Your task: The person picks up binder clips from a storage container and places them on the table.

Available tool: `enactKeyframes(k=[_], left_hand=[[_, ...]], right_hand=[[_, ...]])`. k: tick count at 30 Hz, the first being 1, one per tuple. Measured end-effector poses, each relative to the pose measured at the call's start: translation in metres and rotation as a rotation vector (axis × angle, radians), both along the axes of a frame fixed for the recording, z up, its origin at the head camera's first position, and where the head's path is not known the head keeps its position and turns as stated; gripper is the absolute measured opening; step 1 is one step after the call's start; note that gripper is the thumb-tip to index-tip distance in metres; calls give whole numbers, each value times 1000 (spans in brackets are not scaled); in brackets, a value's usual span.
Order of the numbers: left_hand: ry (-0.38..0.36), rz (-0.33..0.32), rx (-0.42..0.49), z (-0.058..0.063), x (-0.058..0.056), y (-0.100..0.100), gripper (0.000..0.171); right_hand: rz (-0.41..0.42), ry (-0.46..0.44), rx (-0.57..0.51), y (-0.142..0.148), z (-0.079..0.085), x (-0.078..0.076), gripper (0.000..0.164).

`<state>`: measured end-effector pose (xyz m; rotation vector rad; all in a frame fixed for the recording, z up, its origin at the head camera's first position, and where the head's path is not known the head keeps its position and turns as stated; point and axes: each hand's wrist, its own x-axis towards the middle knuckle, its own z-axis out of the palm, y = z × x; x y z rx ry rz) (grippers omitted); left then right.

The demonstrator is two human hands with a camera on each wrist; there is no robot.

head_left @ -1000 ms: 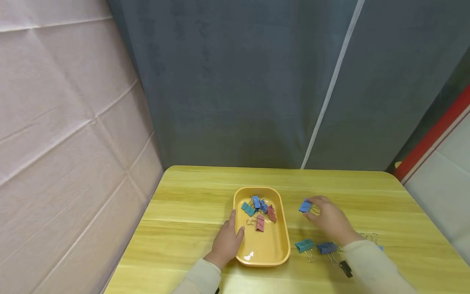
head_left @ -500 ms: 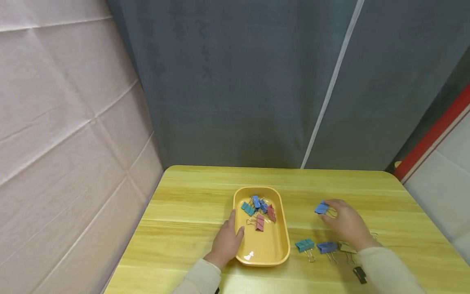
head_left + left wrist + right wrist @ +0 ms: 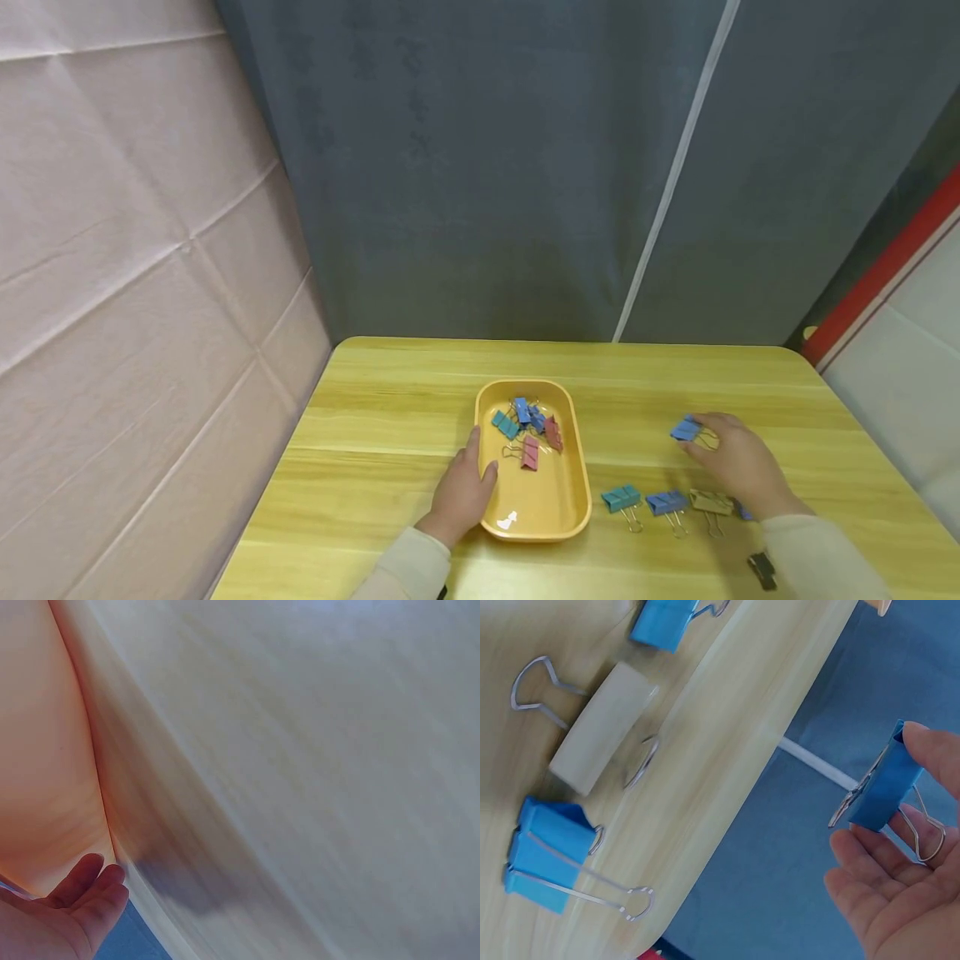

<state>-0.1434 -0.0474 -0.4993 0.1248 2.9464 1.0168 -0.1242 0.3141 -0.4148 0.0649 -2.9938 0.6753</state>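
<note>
My left hand [image 3: 459, 493] holds the left side of a yellow tray [image 3: 583, 492], thumb over the rim and fingers along the outer wall. In the left wrist view, the fingers [image 3: 86, 892] lie beside that wall. Several blue, teal and pink binder clips, one pink clip [image 3: 530, 453] among them, lie in the tray. My right hand [image 3: 738, 462] pinches a blue binder clip [image 3: 889, 780] between thumb and fingertips, raised over the table's right half. Below it, a teal clip [image 3: 621, 498], a blue clip [image 3: 667, 502] and a tan clip [image 3: 711, 502] form a row.
Another blue clip [image 3: 551, 851] lies beyond the tan one, partly hidden by my right hand in the head view. A black item [image 3: 762, 571] shows at my right sleeve. The wooden table [image 3: 390, 417] ends at a dark grey curtain [image 3: 465, 183].
My right hand has moved to the right with the blue binder clip, uncovering the tan clip. The left hand and tray have stayed in place.
</note>
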Motion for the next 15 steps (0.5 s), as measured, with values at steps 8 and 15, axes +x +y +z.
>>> enactKeyframes(k=[8,15], left_hand=[[-7,6,-3,2,0,0,64],[-2,8,0,2,0,0,64]], right_hand=[[-35,-29,12,17,0,6,69],[-59,-22,9,33,-4,11,70]])
